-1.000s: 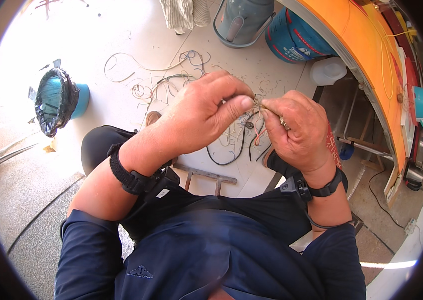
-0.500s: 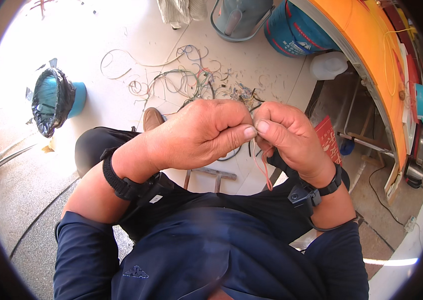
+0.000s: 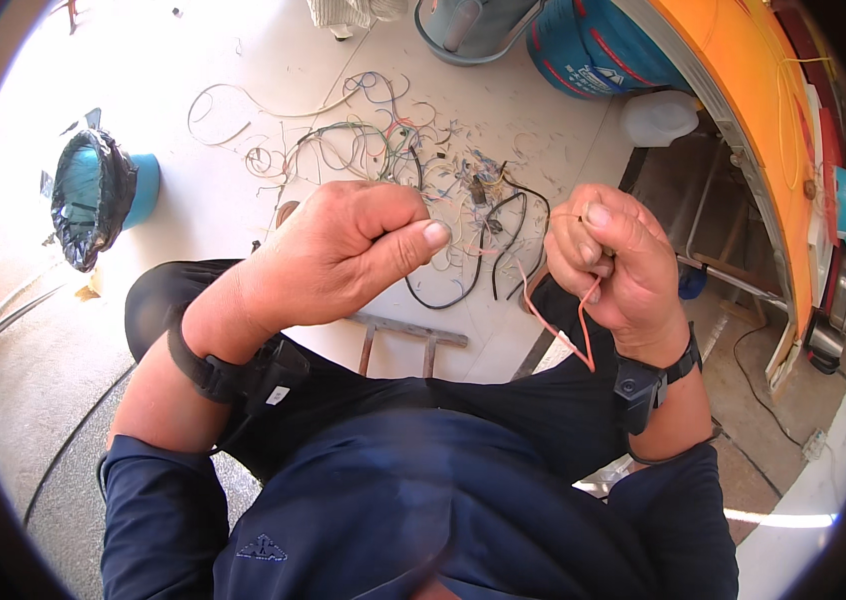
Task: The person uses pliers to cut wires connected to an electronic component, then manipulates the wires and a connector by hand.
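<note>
My right hand (image 3: 623, 265) is closed, thumb pressed against curled fingers, on a thin pinkish-orange wire (image 3: 555, 330). The wire hangs below the fingers in a bent loop, and one loose end points up toward the left. A fine strand shows at the fingertips of that hand. My left hand (image 3: 348, 250) is apart from it, over the left thigh, with thumb and forefinger pinched together. Whatever lies in that pinch, if anything, is hidden. Beyond both hands, a tangle of coloured wires (image 3: 343, 150) is spread over the pale floor.
A blue bin (image 3: 146, 190) lined with a black bag stands at left. Far back are a grey bucket (image 3: 468, 35), a blue bucket (image 3: 573, 60) and a translucent plastic jug (image 3: 658, 118). An orange curved panel (image 3: 753, 110) borders the right. Metal bars (image 3: 413, 332) lie between my legs.
My hands were together at the fingertips and have drawn apart, the left toward the left and the right toward the right. The pinkish-orange wire has stayed with my right hand.
</note>
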The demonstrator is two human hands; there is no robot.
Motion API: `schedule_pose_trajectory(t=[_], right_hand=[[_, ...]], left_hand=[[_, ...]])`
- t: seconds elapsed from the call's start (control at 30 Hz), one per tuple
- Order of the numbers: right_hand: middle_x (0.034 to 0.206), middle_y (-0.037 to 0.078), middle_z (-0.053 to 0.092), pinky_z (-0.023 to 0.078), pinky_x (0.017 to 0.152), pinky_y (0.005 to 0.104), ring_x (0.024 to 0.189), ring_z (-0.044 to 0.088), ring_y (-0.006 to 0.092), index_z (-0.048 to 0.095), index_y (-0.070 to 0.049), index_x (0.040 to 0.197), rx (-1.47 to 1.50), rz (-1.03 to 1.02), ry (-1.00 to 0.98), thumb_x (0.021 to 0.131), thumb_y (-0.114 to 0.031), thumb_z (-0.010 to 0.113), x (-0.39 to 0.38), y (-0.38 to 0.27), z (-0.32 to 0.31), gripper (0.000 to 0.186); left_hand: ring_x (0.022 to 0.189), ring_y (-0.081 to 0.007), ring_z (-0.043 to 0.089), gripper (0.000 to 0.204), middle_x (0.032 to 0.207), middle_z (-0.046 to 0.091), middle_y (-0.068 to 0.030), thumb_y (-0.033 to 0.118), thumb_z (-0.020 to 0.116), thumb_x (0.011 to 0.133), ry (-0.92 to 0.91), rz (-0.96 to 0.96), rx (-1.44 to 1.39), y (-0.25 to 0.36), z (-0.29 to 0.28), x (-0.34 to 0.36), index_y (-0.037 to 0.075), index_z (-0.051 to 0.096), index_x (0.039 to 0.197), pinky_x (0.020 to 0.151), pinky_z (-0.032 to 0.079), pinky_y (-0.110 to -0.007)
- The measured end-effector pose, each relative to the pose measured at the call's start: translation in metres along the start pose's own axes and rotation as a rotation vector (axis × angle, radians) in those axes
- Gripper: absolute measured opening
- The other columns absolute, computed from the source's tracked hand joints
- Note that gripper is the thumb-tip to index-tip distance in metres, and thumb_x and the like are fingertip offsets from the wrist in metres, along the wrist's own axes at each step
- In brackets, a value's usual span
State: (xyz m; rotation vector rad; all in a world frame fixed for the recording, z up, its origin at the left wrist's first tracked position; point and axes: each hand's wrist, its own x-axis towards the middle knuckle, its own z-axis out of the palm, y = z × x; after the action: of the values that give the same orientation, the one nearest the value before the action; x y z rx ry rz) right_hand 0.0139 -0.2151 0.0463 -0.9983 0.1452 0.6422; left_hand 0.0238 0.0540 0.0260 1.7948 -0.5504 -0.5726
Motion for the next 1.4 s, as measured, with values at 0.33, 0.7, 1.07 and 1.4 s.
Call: schedule_pose_trajectory(t=[0.33,0.7,1.07,1.4], right_hand=[[0.071,-0.001,0.047,0.03,0.051,0.0223,0.056,0.036,0.007,0.054,-0.005,0.086,0.045,0.067,-0.092,0.101,-0.019,0.056,0.004,0.005,-0.001,0.021],[0.065,-0.003,0.047,0.034,0.053,0.0209,0.055,0.041,0.0052,0.056,-0.006,0.089,-0.253,0.069,-0.071,0.101,-0.025,0.058,0.007,0.01,0.007,0.023],[0.07,-0.003,0.05,0.035,0.053,0.0204,0.057,0.043,0.0055,0.06,-0.004,0.096,-0.312,0.043,-0.014,0.098,-0.02,0.06,0.007,0.011,0.009,0.016],[0.083,-0.004,0.059,0.044,0.057,0.0225,0.069,0.052,0.0033,0.067,-0.007,0.099,-0.594,-0.143,-0.01,0.098,-0.024,0.062,0.009,0.013,0.002,0.017]], left_hand=[[0.081,-0.0252,0.066,0.02,0.09,0.065,-0.0118,0.0,0.065,0.088,0.073,0.177,0.185,-0.004,0.014,0.01,0.001,0.064,0.108,0.073,0.052,-0.034],[0.082,-0.0116,0.066,0.012,0.089,0.066,-0.0064,0.003,0.066,0.094,0.103,0.033,-0.263,0.014,0.021,0.015,0.0,0.065,0.105,0.071,0.053,-0.025],[0.081,-0.012,0.066,0.008,0.089,0.064,-0.0052,0.006,0.062,0.097,0.102,-0.052,-0.432,0.013,0.018,0.015,-0.002,0.062,0.099,0.071,0.053,-0.025],[0.075,-0.0116,0.065,0.009,0.087,0.066,-0.0056,0.008,0.063,0.097,0.21,-0.07,-0.448,0.009,0.022,0.02,-0.001,0.062,0.099,0.07,0.054,-0.026]])
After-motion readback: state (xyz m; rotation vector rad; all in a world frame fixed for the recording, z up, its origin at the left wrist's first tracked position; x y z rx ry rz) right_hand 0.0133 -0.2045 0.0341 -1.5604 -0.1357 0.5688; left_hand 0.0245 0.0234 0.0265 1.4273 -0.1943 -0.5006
